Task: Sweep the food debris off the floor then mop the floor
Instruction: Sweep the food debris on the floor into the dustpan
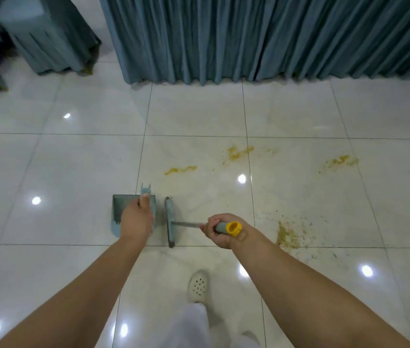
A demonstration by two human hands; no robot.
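Obscured and cut-off items, head view

The left hand (137,217) covers the dustpan (118,209) middle and handle. Right hand (220,231) hides part of the broom (171,219) shaft. Curtains (261,38) and both forearms run off frame; far-left draped furniture (48,38) is blurred.

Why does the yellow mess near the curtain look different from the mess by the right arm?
The yellow smears farther out, toward the curtain, look wet and bright, lying in a few separate streaks. The crumb pile beside the right hand looks dry and duller, with tiny bits scattered around it. The smears lie ahead of the broom; the crumbs lie off to its right. Both are on the white tiled floor, not yet swept up.
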